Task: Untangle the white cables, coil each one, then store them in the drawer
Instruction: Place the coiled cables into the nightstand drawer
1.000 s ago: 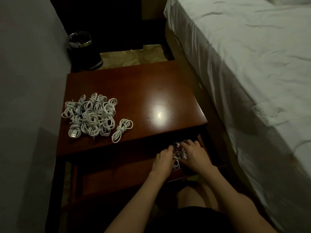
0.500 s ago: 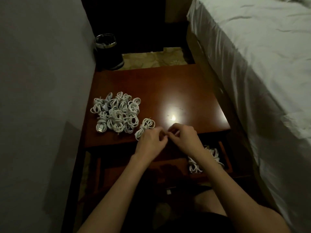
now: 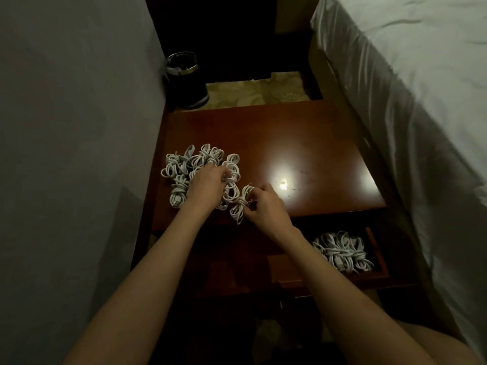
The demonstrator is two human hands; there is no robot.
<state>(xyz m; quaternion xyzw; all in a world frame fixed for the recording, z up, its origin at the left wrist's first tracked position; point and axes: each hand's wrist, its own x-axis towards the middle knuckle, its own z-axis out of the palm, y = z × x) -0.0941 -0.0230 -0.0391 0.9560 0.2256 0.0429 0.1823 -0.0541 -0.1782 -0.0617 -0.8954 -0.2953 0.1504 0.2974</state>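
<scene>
Wooden nightstand point(image 3: 303, 143) squeezed between wall point(image 3: 66, 127) and bed point(image 3: 421, 88).

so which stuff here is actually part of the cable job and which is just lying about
Part of the job:
- pile of coiled cables
- single coil
- open drawer
- cables in the drawer
- left hand, right hand

Just lying about:
- black bin
- bed

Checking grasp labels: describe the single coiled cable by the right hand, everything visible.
The single coiled cable is white and looks like smooth plastic-sheathed cord, wound into long loops cinched at the middle. It lies on the wooden nightstand top near its front edge, just right of the cable pile, one loop end pointing toward the drawer. The right hand pinches its middle. Its connectors are not discernible.
</scene>
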